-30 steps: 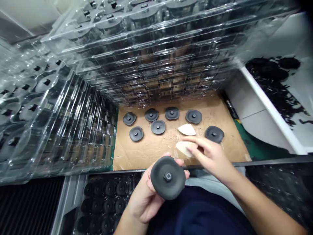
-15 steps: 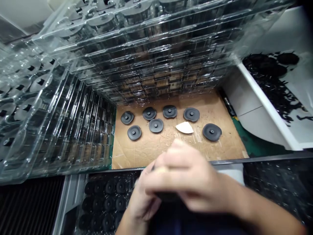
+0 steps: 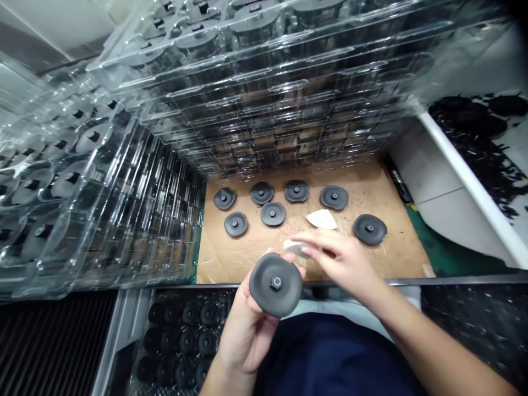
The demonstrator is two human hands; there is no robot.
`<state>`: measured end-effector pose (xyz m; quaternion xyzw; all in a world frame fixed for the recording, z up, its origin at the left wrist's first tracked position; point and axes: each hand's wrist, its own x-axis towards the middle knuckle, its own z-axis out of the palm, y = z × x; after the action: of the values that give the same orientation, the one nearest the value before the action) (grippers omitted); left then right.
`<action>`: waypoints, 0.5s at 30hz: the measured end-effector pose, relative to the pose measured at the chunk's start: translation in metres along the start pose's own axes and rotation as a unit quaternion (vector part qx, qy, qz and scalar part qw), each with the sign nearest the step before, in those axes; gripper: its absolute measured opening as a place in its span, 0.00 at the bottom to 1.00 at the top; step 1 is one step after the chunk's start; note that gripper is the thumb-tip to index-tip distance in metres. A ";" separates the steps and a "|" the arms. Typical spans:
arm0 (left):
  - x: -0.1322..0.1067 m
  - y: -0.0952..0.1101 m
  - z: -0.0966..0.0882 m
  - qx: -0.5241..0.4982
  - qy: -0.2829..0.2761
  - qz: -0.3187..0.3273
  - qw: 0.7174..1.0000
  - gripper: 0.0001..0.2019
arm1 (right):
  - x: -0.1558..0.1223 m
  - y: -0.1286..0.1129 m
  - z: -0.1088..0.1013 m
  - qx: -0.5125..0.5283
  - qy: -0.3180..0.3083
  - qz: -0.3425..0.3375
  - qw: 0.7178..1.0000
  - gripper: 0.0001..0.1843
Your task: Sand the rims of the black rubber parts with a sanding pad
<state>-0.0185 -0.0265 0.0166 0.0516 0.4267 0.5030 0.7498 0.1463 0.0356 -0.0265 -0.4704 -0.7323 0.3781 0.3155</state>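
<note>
My left hand [image 3: 251, 329] grips a dark grey rounded disc [image 3: 266, 294] by its edge, its face with a small central nut turned up. Just right of the disc, my right hand [image 3: 344, 263] pinches a small whitish pad [image 3: 293, 246] between thumb and fingers; its exact kind is unclear. Beyond that hand, a white pointed pad [image 3: 322, 219] lies on the cardboard sheet [image 3: 223, 264]. Several similar grey discs lie spread over the cardboard, among them one at the right [image 3: 370, 229] and one nearer the left [image 3: 236, 224].
Stacked clear plastic trays [image 3: 256, 110] rise behind the cardboard, and another stack [image 3: 144, 187] stands at its left. A white bin [image 3: 466, 170] with black parts is at the right, near a black pen-like object [image 3: 399, 181]. A tray of dark discs [image 3: 187, 338] sits below the bench edge.
My hands were together and blurred; now they are apart. The disc has come into sight in my left hand, and the whitish pad shows in my right. The view has shifted slightly.
</note>
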 end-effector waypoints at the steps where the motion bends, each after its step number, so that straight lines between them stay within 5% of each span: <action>1: 0.000 0.001 -0.001 -0.004 0.007 -0.001 1.000 0.31 | -0.007 0.010 0.008 -0.004 -0.016 -0.003 1.000 0.12; 5: 0.002 -0.001 -0.001 -0.013 0.019 -0.004 1.000 0.30 | -0.022 0.020 0.018 -0.015 -0.020 0.012 1.000 0.11; 9: 0.004 -0.005 0.003 -0.015 0.013 0.003 1.000 0.31 | -0.008 -0.030 -0.006 -0.007 0.084 0.036 0.996 0.13; 11: 0.003 -0.005 0.006 -0.008 0.015 0.009 1.000 0.29 | -0.002 -0.061 -0.015 0.004 0.140 -0.037 0.989 0.13; 13: 0.003 -0.003 0.007 -0.001 0.014 0.012 1.000 0.26 | -0.002 -0.084 -0.019 0.011 0.109 -0.126 0.986 0.13; 15: 0.004 -0.001 0.007 0.001 0.014 0.012 1.000 0.24 | -0.003 -0.093 -0.018 0.033 0.015 -0.144 0.989 0.13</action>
<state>-0.0120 -0.0214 0.0185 0.0504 0.4368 0.5127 0.7374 0.1205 0.0119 0.0618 -0.3551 -0.7744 0.3461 0.3929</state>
